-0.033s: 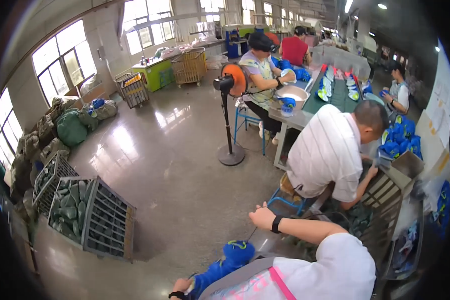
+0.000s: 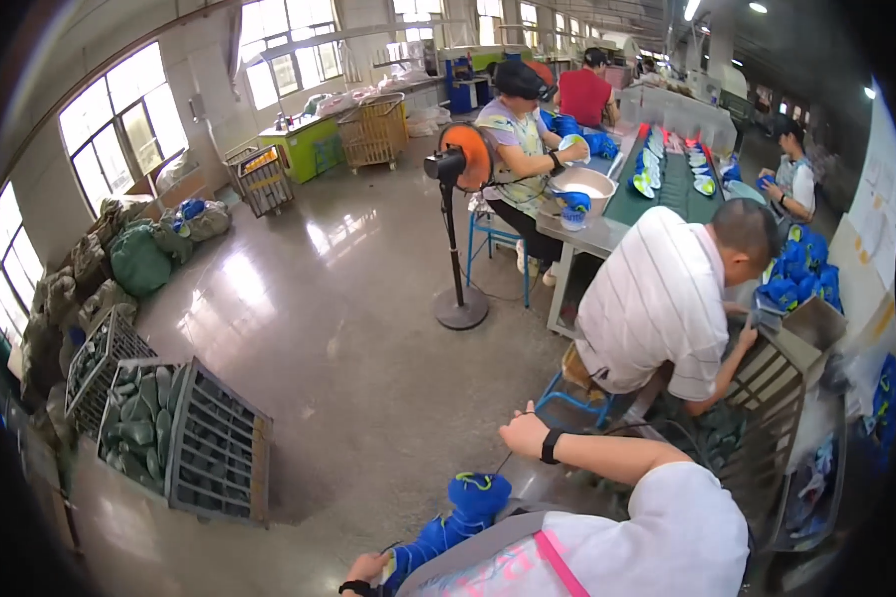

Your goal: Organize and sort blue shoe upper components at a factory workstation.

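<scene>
At the bottom edge, my left hand (image 2: 366, 569) is closed on the lower end of a blue shoe upper (image 2: 423, 549). Above it, another blue piece with yellow-green trim (image 2: 478, 495) stands up from the same bundle, beside my body. A thin dark cord (image 2: 505, 461) runs tautly upward from that blue piece. My right hand (image 2: 525, 434) is raised over it, fingers closed on the cord's upper end. My body hides part of the bundle.
Close to my right, a person in a striped white shirt (image 2: 657, 308) sits on a blue stool (image 2: 572, 403) beside a slatted crate (image 2: 772, 383). Slatted crates of dark green shoe lasts (image 2: 219, 438) stand left. A fan (image 2: 460, 308) stands ahead, near a worktable (image 2: 592, 236) with people.
</scene>
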### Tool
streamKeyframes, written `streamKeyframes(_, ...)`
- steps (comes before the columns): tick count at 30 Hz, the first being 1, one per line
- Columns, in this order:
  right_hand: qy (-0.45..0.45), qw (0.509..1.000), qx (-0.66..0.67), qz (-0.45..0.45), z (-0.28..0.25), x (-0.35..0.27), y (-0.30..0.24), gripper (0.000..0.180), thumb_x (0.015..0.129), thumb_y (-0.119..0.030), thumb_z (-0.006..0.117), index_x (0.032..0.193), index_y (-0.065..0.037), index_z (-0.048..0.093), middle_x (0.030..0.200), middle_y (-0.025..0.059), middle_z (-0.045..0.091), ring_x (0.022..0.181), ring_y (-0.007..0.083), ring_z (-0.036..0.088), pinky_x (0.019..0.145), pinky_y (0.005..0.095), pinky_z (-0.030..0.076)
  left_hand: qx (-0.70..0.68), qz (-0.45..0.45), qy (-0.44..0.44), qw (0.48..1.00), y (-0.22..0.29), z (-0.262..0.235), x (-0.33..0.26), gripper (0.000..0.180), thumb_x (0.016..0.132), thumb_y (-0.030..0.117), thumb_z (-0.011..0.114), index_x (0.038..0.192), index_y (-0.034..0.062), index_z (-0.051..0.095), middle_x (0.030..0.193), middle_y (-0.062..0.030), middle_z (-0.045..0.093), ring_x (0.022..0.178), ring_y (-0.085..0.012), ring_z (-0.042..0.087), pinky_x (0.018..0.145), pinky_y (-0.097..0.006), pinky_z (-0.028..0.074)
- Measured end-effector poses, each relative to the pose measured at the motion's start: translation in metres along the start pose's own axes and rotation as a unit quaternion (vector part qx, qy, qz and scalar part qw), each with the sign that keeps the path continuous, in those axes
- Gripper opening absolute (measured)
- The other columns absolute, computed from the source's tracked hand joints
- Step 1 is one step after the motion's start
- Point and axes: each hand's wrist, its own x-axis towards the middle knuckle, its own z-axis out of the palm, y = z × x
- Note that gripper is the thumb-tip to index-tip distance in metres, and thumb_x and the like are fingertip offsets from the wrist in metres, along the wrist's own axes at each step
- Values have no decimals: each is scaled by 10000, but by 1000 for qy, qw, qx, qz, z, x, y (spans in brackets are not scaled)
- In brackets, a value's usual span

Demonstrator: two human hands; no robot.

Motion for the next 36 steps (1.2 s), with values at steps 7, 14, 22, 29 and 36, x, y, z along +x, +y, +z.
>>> streamKeyframes(7,-216,973,76,-21,64,181,34,265,739,-166,519,901,-17,667,935,189,650,890,379,620,781,644,413,83,125,-162,975,-26,-135,178,422,855,305,512,1123,-10,592,1035,-142,635,1062,-250,553,990,-331,344)
streamKeyframes(14,-245,919,298,-87,59,362,46,185,667,-165,559,719,-17,658,736,171,641,671,322,622,573,422,480,116,329,-46,936,177,-275,395,216,788,253,547,818,41,573,777,-107,594,741,-254,527,702,-345,349)
streamKeyframes(22,42,873,463,-150,-30,594,80,234,733,-219,517,676,-57,675,738,106,661,697,273,630,664,376,484,95,515,112,844,188,-316,647,192,735,203,581,585,84,570,562,-73,574,448,-259,512,423,-378,339)
streamKeyframes(29,107,699,705,46,-110,831,157,152,791,-81,479,784,-3,610,848,138,643,788,215,612,648,338,507,-407,188,161,879,21,-410,800,63,802,137,494,803,112,552,774,-89,568,683,-216,562,569,-350,440)
streamKeyframes(36,212,451,863,78,-261,931,290,177,837,-126,418,685,-60,477,800,117,604,793,235,601,604,338,504,-812,58,76,575,176,-674,917,104,856,135,482,815,51,526,750,-34,535,690,-155,547,598,-259,453)
